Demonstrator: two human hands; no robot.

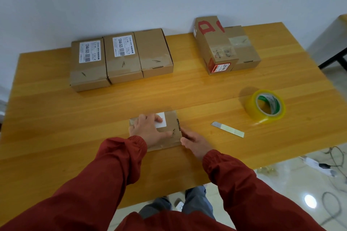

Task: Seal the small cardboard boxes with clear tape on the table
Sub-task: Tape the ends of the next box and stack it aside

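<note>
I have the left hand (148, 131) flat on the small box (171, 118) at six o'clock on the worktop (56, 108), and the right hand (195, 143) with fingers straight against its side. Five boxes (120, 58) at eleven and one o'clock look taped. This seems the last one.

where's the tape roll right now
In the head view, the tape roll sits on the table's right side, just beyond the metal blade and right of the near box.
</note>
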